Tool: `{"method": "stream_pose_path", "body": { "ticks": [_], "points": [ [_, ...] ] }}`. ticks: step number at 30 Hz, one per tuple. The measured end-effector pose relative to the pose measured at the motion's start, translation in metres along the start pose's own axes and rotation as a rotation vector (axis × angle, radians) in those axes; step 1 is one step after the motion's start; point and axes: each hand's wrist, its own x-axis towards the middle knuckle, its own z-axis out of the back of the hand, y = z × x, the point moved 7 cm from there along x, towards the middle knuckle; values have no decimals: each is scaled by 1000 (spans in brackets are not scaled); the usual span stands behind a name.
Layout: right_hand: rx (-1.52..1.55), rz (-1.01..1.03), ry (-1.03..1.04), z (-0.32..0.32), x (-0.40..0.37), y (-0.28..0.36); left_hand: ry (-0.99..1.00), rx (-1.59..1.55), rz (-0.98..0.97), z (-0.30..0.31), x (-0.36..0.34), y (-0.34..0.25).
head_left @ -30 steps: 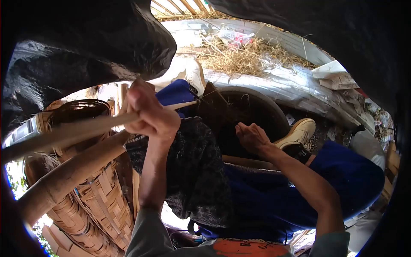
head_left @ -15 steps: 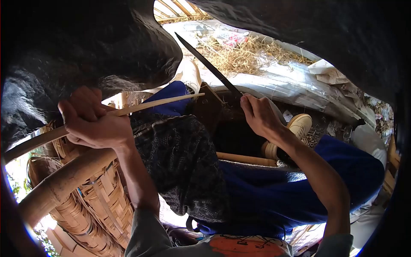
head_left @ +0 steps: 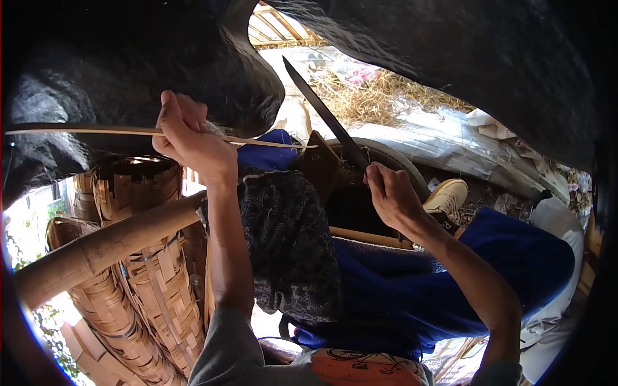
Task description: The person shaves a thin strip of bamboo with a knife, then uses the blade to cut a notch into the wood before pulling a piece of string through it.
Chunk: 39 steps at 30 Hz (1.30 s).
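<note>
Head camera view, looking down over your lap. Your left hand [head_left: 190,138] is higher than half a second ago and nearer the middle of the picture. Its grip is clenched around a thin bamboo strip [head_left: 84,131], which sloped upward then and now lies almost level, edge-on to the camera. Your right hand [head_left: 389,193], which lay open and empty on your lap a second ago, now has its grip closed on a long dark knife [head_left: 322,109]. The blade slants up and away to the left.

For the work in hand, strip and blade are both held and stand close together: the strip's right tip ends just beside the blade, above a wooden block [head_left: 318,161]. A dark patterned cloth [head_left: 286,244] covers your left thigh. Woven baskets [head_left: 138,193] and a thick bamboo pole [head_left: 109,244] lie to your left.

A dark brim [head_left: 129,58] blocks the top and left of the picture. The knife's handle is hidden inside your fist. The strip's left end runs to the picture's edge. Whether the tip touches the blade cannot be told, and the dark round shape behind the block is hard to make out.
</note>
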Motion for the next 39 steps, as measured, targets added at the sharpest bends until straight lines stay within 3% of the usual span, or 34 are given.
{"method": "stream_pose_path", "body": {
  "ticks": [6, 12, 14, 16, 18, 20, 25, 27, 30, 32, 34, 39],
  "points": [
    [24, 104, -7, 17, -11, 48, 91, 17, -20, -10, -4, -1],
    [118, 177, -82, 11, -31, 73, -40, 134, -144, -15, -10, -7],
    [121, 129, -41, -5, -36, 57, -123, 199, -197, -11, -13, -9],
    [-205, 116, 112, -38, -37, 18, -130, 208, -185, -12, -19, -12],
    [-180, 220, 41, -36, -39, 16, -122, 212, -171, -15, -15, -9],
    [-163, -45, 138, -26, -36, 18, -144, 186, -141, -5, -16, -8],
    [16, 69, 19, -7, -32, 62, -232, 234, -115, 6, -12, -3],
    [-11, -79, 181, -19, -32, 57, -228, 224, -62, 3, -13, -2],
    [-145, -2, 140, -28, -26, 37, -187, 150, -171, 1, -12, -3],
    [-100, -118, 212, -17, -19, 28, -146, 109, -172, 5, -9, -1],
    [-60, -34, 137, -3, -17, 37, 13, -27, -130, -2, -7, -1],
    [5, 88, 43, 5, -23, 61, 153, -136, -106, -10, -8, 1]
  ]
}}
